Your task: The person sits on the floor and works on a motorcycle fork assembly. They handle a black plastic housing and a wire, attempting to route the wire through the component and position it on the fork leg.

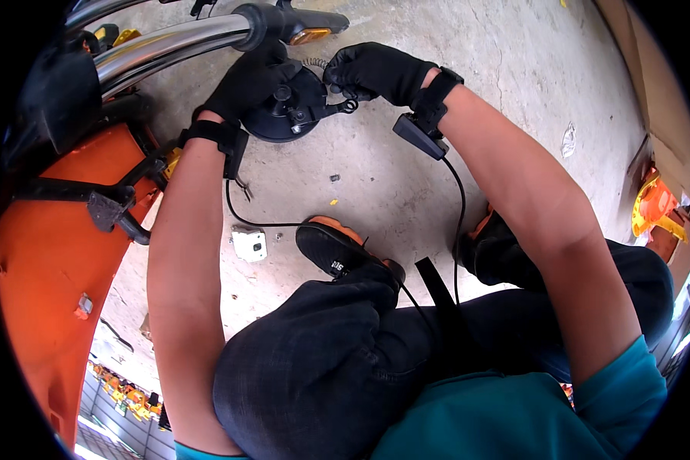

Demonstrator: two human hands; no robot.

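Two gloved hands meet at one black dome-shaped housing [287, 107], seen from above over the person's knees. Largest first: orange body panel [50, 253] fills the left edge; chrome bar [169, 42] runs from upper left toward top centre, ending in a black grip with an amber lens [309, 35]. Concrete floor [406, 176] lies beneath.

Housing sits just below the bar's end, ahead of both hands, round face tilted toward the camera, no clear long axis. Left hand [249, 80] is curled over its upper left rim, touching, fingers closed on the edge. Right hand [376, 70] lies just right of it, fingertips pinching a small part at the bracket ring [348, 105] on the housing's right side; what exactly is pinched I cannot tell. Left hand is nearer the body, right nearer the bracket.

Small white block [249, 244] lies on the floor near the shoe [337, 249].
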